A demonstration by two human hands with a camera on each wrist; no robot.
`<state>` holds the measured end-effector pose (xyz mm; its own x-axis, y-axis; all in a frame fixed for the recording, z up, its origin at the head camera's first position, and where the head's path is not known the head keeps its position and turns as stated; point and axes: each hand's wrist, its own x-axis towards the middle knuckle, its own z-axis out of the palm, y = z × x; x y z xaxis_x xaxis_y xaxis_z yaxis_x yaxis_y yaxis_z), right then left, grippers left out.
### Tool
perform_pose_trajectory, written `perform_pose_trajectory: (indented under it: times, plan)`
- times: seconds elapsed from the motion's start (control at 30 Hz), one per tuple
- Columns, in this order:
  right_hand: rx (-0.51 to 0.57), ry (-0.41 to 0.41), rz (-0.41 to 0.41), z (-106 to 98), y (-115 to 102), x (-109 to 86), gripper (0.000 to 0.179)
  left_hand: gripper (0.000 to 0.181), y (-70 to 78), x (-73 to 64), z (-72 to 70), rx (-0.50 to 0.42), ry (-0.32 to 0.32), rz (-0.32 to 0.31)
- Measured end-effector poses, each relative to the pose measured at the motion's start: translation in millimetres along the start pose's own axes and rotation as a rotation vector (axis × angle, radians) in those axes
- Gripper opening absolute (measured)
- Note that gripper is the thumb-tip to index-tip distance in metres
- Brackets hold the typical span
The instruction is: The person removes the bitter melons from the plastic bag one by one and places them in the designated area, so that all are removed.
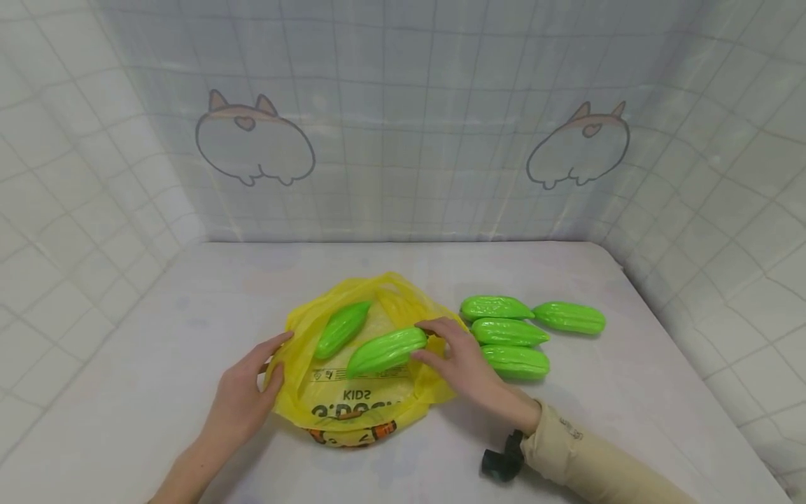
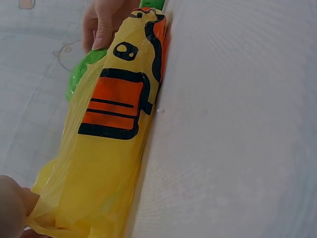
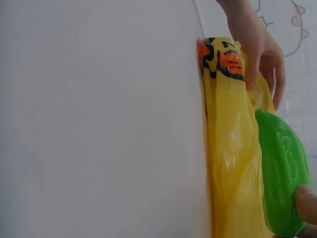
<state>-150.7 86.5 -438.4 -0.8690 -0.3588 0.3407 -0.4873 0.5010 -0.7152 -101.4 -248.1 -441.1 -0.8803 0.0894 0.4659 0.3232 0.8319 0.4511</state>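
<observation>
A yellow plastic bag [image 1: 403,414] with dark lettering and an orange cartoon print lies with its mouth spread wide. My left hand [image 1: 242,395] pinches the left rim of the bag between thumb and fingers. Over the bag's mouth, my right hand [image 1: 462,364] grips one end of a bright green, ridged bitter melon [image 1: 387,351], its pointed tip aimed left and down. Another bitter melon [image 1: 342,330] lies inside the bag. In the right wrist view the held bitter melon [image 3: 280,163] is beside the bag's wall, with my right thumb [image 3: 306,201] pressed on it.
Several more bitter melons [image 1: 510,332] lie to the right of the bag, one [image 1: 569,318] farther right. A black object [image 1: 502,462] sits under the right wrist. White tiled-pattern curtains [image 1: 415,140] with cartoon drawings enclose the white table [image 1: 151,350] at the back and sides.
</observation>
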Motion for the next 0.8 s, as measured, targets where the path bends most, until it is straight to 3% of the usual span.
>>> perform_pose_trajectory:
  times: [0.23,0.53,0.8]
  plan:
    - [-0.035,0.050,-0.021,-9,5,-3.1,0.046,0.053,-0.1,0.2,-0.2,0.001,-0.015,-0.011]
    - [-0.036,0.051,-0.063,-16,9,-6.9,0.046,0.052,0.6,-0.2,-0.8,0.004,-0.007,-0.006]
    - [-0.032,0.051,0.035,-30,7,-15.3,0.048,0.053,0.2,-0.5,-0.2,0.002,-0.003,-0.006]
